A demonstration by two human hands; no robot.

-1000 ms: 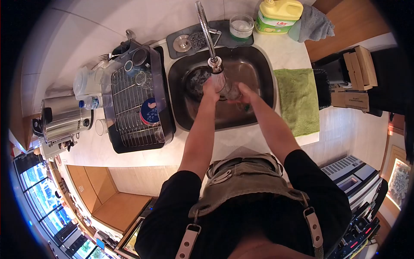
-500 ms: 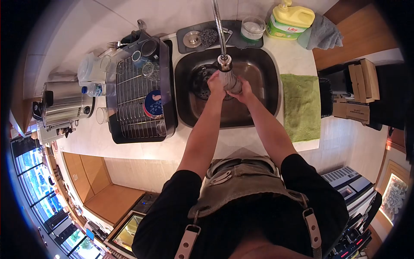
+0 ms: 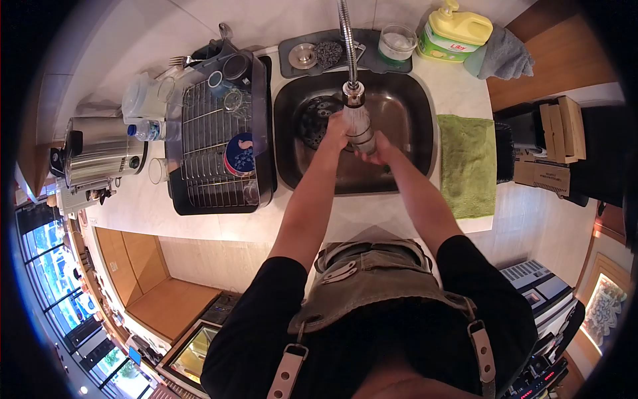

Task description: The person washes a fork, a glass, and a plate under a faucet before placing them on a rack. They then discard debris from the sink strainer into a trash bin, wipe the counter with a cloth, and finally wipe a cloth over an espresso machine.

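Note:
Water streams from the spray faucet (image 3: 354,94) over a clear drinking glass (image 3: 363,138) above the dark sink (image 3: 312,176). My left hand (image 3: 337,128) is closed around the left side of the glass, close under the faucet head. Lower down and to the right, my right hand (image 3: 379,150) has its fingers curled at the other end of the glass. The glass is tilted, and part of it is hidden by the water and my fingers. Behind my left hand shows the black drain strainer (image 3: 312,118).
To the left stands a dish rack (image 3: 206,143) with cups and a blue patterned dish (image 3: 240,154). Behind the sink, a grey tray (image 3: 292,60) holds a scrubber (image 3: 328,54) and a glass container (image 3: 397,45). A yellow soap jug (image 3: 455,33) and green towel (image 3: 467,166) are on the right.
My right hand has shifted lower on the glass, so more of the glass shows. The whole view has moved slightly, with the sink appearing a little further right.

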